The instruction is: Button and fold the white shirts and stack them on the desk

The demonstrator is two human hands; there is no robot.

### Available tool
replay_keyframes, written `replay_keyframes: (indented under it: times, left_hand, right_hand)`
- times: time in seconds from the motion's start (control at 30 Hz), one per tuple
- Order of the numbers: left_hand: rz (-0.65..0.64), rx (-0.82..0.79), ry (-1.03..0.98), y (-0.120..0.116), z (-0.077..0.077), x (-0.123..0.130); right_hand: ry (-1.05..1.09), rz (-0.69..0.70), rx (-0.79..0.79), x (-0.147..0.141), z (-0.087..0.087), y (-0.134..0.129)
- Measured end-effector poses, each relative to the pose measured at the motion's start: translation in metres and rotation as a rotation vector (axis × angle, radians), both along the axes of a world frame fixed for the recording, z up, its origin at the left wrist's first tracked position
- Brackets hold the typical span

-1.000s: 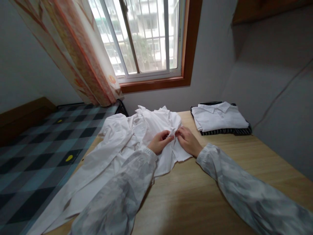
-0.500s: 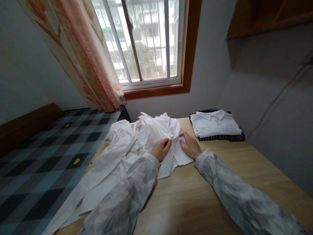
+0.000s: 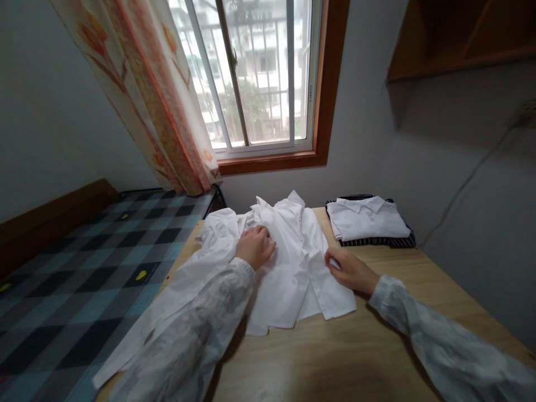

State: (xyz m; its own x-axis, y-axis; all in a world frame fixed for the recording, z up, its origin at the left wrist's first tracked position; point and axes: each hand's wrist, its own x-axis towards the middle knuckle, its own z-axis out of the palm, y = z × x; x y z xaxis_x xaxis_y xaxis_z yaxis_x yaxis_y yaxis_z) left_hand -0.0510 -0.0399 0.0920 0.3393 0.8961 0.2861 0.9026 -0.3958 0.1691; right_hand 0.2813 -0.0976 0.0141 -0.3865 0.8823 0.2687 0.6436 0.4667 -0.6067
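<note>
A white shirt point(image 3: 288, 279) lies rumpled on the wooden table point(image 3: 268, 368), its collar toward the window and one long sleeve stretched to the table's near left edge. On the shirt's left part rests my left hand point(image 3: 256, 247), fingers curled over the cloth; whether it pinches any is hard to see. At the shirt's right edge, my right hand point(image 3: 345, 269) has thumb and fingertips closed on the fabric.
A folded white shirt point(image 3: 368, 219) lies on a black striped garment point(image 3: 402, 242) at the table's back right. To the left is a bed with a checked cover point(image 3: 96, 285). A curtain point(image 3: 154, 100) hangs beside the window, and a wooden shelf point(image 3: 460, 44) is at upper right.
Both hands have moved apart, my left hand to the left and my right hand right and nearer. The shirt's front is spread wider, with its lower edge closer to me.
</note>
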Motion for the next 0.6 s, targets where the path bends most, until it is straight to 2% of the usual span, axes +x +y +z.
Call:
replay_keyframes:
  times: [0.07,0.17,0.23,0.3,0.37,0.43,0.53,0.6]
  left_hand:
    - [0.096,0.007,0.028,0.01,0.001,-0.008]
    - [0.218,-0.099,0.049,0.019,-0.011,-0.019]
    - [0.206,-0.144,0.06,0.021,-0.021,-0.025]
    - [0.171,-0.128,0.058,0.022,-0.028,-0.028]
    - [0.145,-0.083,0.049,0.023,-0.03,-0.029]
    - [0.115,-0.055,0.037,0.024,-0.029,-0.03]
    - [0.087,-0.074,0.002,0.027,-0.025,-0.03]
    - [0.045,-0.113,-0.027,0.028,-0.024,-0.031]
  right_hand:
    - [-0.081,0.022,-0.05,0.005,0.004,-0.001]
    - [-0.188,-0.029,-0.106,0.013,0.013,0.009]
    - [-0.216,-0.133,-0.028,0.014,0.02,0.024]
    - [-0.203,-0.224,0.128,0.008,0.027,0.043]
    - [-0.169,-0.234,0.243,-0.007,0.034,0.062]
    - [-0.127,-0.168,0.257,-0.029,0.038,0.079]
    - [-0.026,-0.087,0.183,-0.071,0.038,0.097]
    - [0.058,-0.11,0.098,-0.1,0.036,0.107]
